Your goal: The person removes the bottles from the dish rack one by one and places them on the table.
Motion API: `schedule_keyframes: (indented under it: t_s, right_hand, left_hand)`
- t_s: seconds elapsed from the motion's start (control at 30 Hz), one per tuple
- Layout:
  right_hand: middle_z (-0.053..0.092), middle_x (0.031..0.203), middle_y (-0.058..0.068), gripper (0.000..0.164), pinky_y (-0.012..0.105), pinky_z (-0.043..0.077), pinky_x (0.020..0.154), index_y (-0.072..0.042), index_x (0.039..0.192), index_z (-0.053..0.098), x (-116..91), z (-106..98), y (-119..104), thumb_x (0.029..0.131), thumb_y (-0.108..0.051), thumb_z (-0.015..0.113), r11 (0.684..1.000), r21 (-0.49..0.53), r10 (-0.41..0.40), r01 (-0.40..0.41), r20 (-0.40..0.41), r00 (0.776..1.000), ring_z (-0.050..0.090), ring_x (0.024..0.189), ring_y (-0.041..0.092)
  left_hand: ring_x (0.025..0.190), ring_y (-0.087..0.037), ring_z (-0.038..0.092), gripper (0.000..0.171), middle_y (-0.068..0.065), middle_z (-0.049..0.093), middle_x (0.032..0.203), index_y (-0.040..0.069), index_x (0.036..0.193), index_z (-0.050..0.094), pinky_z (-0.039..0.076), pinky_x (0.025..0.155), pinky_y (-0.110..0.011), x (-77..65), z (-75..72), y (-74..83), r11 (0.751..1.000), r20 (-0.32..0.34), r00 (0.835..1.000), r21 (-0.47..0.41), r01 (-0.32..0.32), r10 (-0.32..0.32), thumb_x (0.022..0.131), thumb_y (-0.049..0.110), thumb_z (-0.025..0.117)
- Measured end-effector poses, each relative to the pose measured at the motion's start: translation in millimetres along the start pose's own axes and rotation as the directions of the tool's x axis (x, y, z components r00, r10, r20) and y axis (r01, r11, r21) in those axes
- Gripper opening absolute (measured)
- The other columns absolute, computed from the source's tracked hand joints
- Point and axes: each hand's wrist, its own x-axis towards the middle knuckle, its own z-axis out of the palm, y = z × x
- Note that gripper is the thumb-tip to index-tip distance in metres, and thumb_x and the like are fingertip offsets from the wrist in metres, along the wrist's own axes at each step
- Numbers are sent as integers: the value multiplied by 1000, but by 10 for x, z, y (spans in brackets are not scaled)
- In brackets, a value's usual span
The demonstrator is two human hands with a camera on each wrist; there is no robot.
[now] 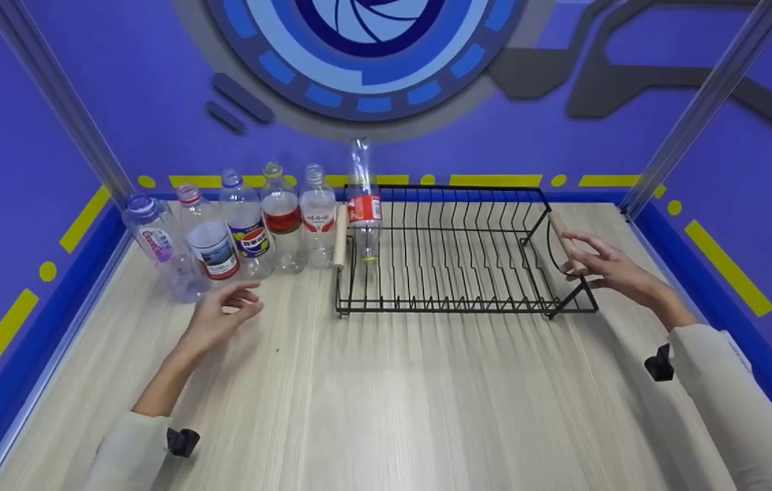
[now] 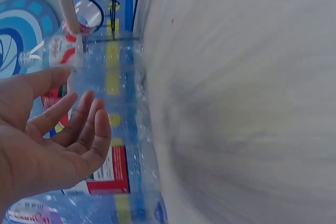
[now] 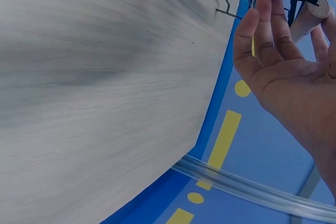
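A black wire dish rack (image 1: 454, 310) with wooden handles stands on the table. At its right end my right hand (image 1: 607, 269) grips the wooden handle (image 1: 560, 235), fingers on both sides of it; the right wrist view shows the handle (image 3: 308, 20) beside the fingers. Inside the rack's left end, a clear plastic bottle (image 1: 364, 208) with a red label stands neck down. My left hand (image 1: 219, 317) hovers with loosely bent fingers and holds nothing, just in front of the bottle with the blue-and-red label (image 1: 214, 252). In the left wrist view the left hand (image 2: 63, 140) overlaps several bottles.
Several empty plastic bottles stand in a row left of the rack, from a purple-capped one (image 1: 161, 245) to one with a white-and-red label (image 1: 318, 218). Printed blue panels (image 1: 427, 150) wall the table (image 1: 386, 409) at the back and sides, with metal posts (image 1: 706, 102) at the corners.
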Motion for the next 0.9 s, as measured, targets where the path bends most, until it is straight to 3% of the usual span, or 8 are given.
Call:
schedule_keyframes:
  t_s: [0.23,0.43,0.57,0.9]
  right_hand:
    - [73,113,-6,54,30,52,89,-28,162,23,-6,14,17,112,-37,39,1000,29,-2,2,-2,1000,70,106,10]
    - [72,116,-4,54,30,53,89,-28,162,24,-12,14,26,111,-39,39,1000,29,-6,6,-4,1000,70,107,11]
    - [72,114,-8,56,30,53,90,-28,163,23,-24,15,42,111,-40,39,1000,14,-12,12,1,1000,69,110,13]
    - [73,114,-7,55,31,53,91,-26,163,22,-33,29,50,112,-39,37,999,26,-28,28,-5,1000,69,111,16]
  left_hand:
    - [110,-29,64,45,-20,68,120,5,140,60,52,82,-20,62,163,178,995,108,989,-30,-94,97,99,18,69]
    - [111,-30,66,49,-20,67,128,11,146,57,53,86,-23,165,339,297,982,150,972,-78,-172,182,99,20,69]
    - [113,-30,65,54,-18,64,133,15,151,52,54,86,-26,247,437,376,978,186,963,-109,-175,193,100,20,68]
    - [114,-34,65,60,-19,62,139,12,153,47,54,86,-34,448,607,591,967,259,933,-114,-228,251,98,19,70]
